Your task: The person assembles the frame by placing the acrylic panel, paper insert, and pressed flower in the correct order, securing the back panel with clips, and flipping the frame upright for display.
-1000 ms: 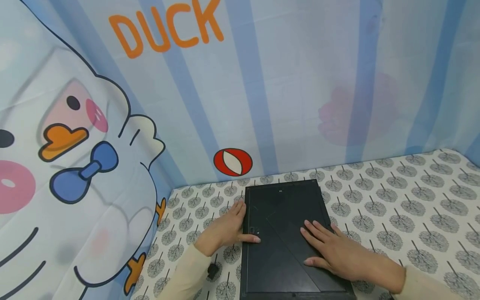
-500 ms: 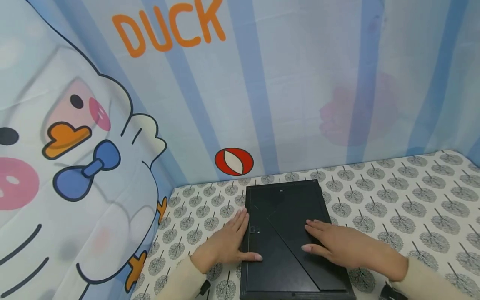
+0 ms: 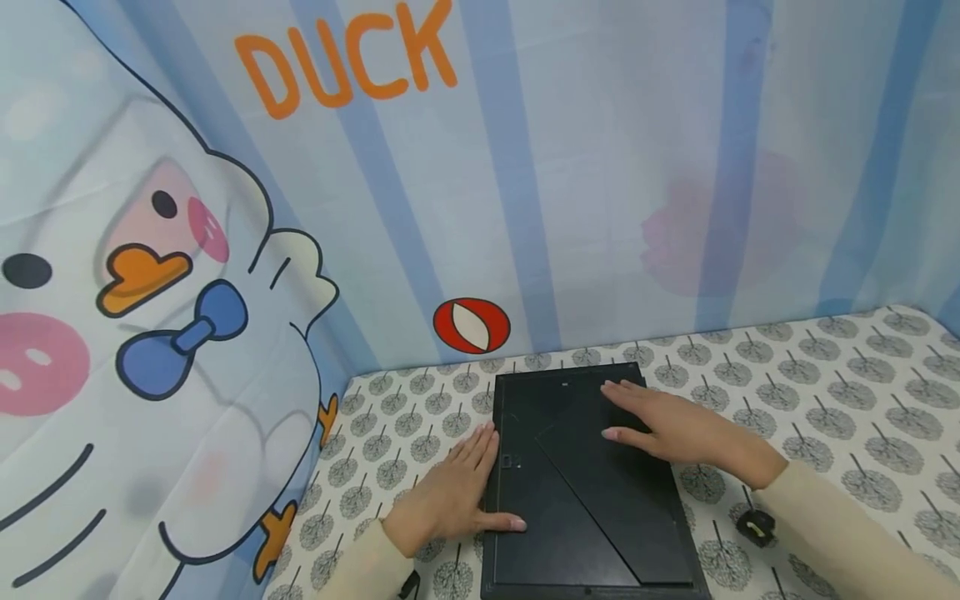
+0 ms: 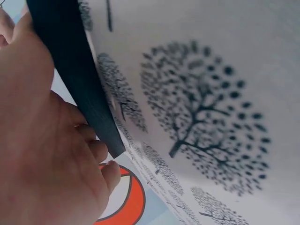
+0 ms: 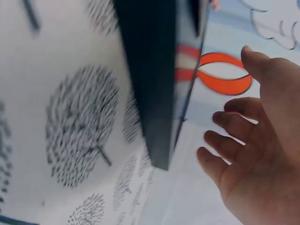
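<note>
A black picture frame [image 3: 577,525] lies back side up on the tree-print cloth, with a diagonal stand flap folded flat on its backing. My left hand [image 3: 446,493] rests along its left edge, fingers straight and thumb lying on the back. In the left wrist view, the fingertips of that hand [image 4: 61,126] are right at the frame's side [image 4: 70,61]. Over the upper right part of the frame is my right hand [image 3: 671,427], its fingers extended and thumb apart. The right wrist view shows that hand [image 5: 262,140] raised clear of the frame's side [image 5: 152,89], holding nothing.
White cloth printed with grey trees [image 3: 810,450] covers the table. Behind it hangs a blue striped curtain [image 3: 600,208] with a duck figure [image 3: 247,467] at the left. Dark wrist gear [image 3: 756,527] sits under the right forearm.
My right hand has lifted from the frame's middle right and moved to its far right part. My left hand has slid a little nearer along the left edge.
</note>
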`<action>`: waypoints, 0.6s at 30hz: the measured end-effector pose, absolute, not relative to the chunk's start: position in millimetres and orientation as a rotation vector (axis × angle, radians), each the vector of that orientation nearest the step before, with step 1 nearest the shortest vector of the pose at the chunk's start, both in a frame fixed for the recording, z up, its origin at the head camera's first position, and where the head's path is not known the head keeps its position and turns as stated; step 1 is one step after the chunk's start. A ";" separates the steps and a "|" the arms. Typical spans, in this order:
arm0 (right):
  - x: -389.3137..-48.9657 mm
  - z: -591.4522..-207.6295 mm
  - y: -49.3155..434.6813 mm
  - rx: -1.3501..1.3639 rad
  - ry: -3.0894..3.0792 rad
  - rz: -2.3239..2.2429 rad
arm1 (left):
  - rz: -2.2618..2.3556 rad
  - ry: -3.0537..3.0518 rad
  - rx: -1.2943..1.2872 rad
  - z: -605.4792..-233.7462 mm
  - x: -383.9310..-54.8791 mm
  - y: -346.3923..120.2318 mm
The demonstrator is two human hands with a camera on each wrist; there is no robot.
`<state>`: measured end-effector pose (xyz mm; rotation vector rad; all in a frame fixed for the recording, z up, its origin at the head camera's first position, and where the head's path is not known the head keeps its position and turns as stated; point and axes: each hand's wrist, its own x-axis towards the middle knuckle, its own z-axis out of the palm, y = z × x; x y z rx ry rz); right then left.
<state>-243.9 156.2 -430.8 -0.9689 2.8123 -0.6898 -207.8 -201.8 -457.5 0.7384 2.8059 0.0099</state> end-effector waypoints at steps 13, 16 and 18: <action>-289.4 -454.1 144.7 -0.872 2.794 -0.571 | -0.013 2.829 0.735 -459.1 -207.4 -202.0; -296.0 -459.1 142.9 -0.896 2.817 -0.527 | -0.021 2.832 0.742 -459.8 -207.2 -202.4; -300.4 -461.5 142.1 -0.924 2.835 -0.499 | -0.026 2.838 0.748 -459.9 -207.2 -202.7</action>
